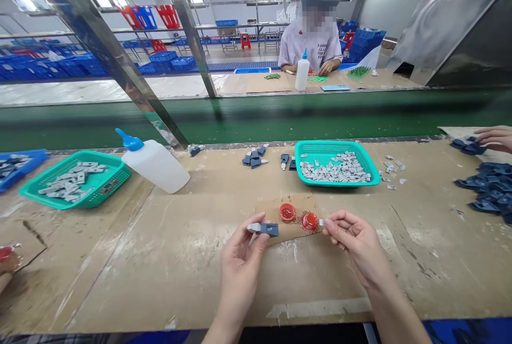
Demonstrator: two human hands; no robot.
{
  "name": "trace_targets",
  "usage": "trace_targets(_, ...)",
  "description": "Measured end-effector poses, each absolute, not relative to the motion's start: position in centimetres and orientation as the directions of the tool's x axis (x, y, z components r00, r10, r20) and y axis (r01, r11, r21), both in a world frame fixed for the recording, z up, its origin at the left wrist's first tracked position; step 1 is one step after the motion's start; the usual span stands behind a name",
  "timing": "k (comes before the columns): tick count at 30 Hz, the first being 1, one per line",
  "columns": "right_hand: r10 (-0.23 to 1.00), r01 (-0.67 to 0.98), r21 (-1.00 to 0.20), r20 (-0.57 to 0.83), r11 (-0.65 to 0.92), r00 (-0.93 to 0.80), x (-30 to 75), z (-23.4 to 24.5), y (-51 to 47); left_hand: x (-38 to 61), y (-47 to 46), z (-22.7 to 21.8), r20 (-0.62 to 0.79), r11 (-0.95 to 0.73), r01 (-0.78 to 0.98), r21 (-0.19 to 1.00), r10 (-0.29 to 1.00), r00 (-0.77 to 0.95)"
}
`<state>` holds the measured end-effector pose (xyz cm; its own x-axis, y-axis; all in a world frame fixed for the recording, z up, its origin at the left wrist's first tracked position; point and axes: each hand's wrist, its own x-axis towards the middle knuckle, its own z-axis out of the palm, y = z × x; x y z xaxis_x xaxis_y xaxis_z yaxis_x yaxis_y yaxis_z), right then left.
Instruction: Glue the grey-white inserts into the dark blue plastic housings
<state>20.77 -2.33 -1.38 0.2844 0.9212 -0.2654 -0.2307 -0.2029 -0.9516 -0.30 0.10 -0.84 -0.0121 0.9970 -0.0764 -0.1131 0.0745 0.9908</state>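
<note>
Between the thumb and fingers of my left hand (242, 256) is a dark grey plastic part (269, 229) with a light grey tip. My right hand (354, 240) pinches a small light grey plastic piece (321, 222), its end at the edge of a red cap (309, 221) that holds glossy liquid. A second red cap (287, 213) with liquid sits just to the left. Both caps rest on a small cardboard piece (290, 233). Behind them stands a green basket (338, 182) of many small light grey pieces. Several dark grey parts (255, 157) lie left of that basket.
A white squeeze bottle (156, 165) with a blue nozzle leans at left, beside another green basket (96, 192). Dark grey parts (486, 186) are heaped at right, near another person's hand (496, 136). Beyond the green belt (256, 114) sits a co-worker (310, 48).
</note>
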Motion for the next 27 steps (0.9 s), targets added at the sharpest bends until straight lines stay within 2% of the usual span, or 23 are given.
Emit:
trace_targets(8, 0.972, -0.246, -0.952, -0.213, -0.183, 0.102, 18.0, 2.0, -3.0, 2.5, -1.0, -0.4, 0.093, -0.075, -0.226, 0.971, 0.993, 0.069)
trace_targets(16, 0.985, -0.178, -0.970, -0.171, -0.166, 0.016, 17.7, 1.6, -2.3, 2.4, -1.2, -0.8, 0.301, -0.273, -0.200, 0.941, 0.945, 0.128)
trace_targets(24, 0.962, -0.153, -0.957, -0.222, -0.246, -0.162, 18.0, 1.8, -2.7, 1.4, -0.7, -0.7, 0.452, -0.450, -0.066, 0.891, 0.857, 0.248)
trace_targets(27, 0.943, -0.194, -0.939, -0.237, -0.284, -0.233, 17.6, 2.0, -3.1, 1.2, -0.7, -0.6, 0.523, -0.531, -0.044, 0.846, 0.813, 0.256)
